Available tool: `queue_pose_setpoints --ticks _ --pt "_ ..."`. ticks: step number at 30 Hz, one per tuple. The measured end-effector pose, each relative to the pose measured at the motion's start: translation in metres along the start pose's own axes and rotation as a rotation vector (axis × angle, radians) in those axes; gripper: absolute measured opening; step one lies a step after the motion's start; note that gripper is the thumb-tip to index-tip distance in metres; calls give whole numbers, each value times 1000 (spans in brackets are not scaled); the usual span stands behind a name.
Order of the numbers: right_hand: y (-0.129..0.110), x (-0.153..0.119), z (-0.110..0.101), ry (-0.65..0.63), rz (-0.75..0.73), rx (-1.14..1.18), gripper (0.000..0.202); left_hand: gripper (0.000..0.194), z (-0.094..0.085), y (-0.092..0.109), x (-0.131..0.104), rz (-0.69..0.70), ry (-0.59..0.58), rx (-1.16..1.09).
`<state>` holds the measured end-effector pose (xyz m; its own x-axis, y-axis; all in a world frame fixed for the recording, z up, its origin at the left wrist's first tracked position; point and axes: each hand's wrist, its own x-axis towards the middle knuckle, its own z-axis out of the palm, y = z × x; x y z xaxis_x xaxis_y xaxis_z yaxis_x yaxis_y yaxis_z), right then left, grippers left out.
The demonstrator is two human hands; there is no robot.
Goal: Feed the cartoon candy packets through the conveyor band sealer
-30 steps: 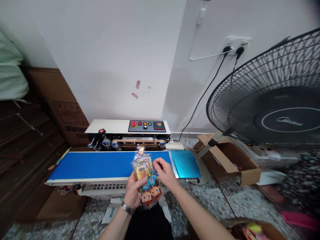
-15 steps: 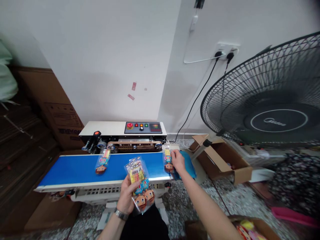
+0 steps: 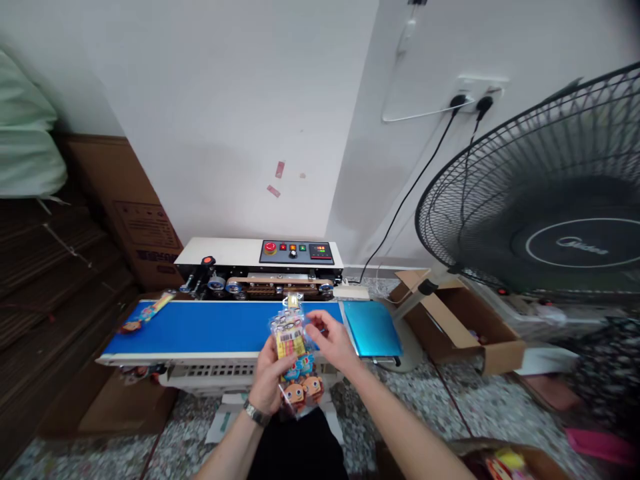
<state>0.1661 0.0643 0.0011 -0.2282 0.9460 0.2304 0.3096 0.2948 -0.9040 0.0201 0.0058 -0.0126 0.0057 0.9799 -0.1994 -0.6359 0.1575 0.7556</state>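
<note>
Several clear packets with brown monkey-like faces and yellow tops are held in my left hand, low in front of the blue conveyor belt. My right hand is just right of the packets' upper part, its fingers bent and apart, with nothing visible in it. Behind the stack, one packet lies on the belt near the sealing machine, mostly hidden by the stack. Another packet lies at a slant on the belt's far left end.
A blue plate adjoins the belt's right end. A large black fan stands at the right, above an open cardboard box. Another box with colourful packets sits at the lower right. Stacked cardboard is at the left.
My right hand has let go of the packet at the belt's right end and moved left to the held stack. Both belt packets have travelled left. The view has shifted slightly.
</note>
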Motion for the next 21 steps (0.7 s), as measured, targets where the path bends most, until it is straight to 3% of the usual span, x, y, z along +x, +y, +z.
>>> queue_pose_setpoints --ticks 3,7,9,13,18,21 --pt "-19 2 -5 19 -109 -59 37 49 2 1 -2 13 -33 21" --pt "-34 9 -13 -169 -240 -176 24 48 0 5 -4 37 -42 67" --pt "-37 9 -13 -192 -239 -195 23 44 -2 7 -5 44 -63 80" --pt "-32 1 -5 -137 -190 -127 17 40 -4 7 -7 41 -90 83" --pt "-10 -7 5 17 52 218 31 44 -3 6 -9 46 -69 72" --pt "-2 -9 7 56 122 249 23 46 -1 5 -8 58 -69 68"
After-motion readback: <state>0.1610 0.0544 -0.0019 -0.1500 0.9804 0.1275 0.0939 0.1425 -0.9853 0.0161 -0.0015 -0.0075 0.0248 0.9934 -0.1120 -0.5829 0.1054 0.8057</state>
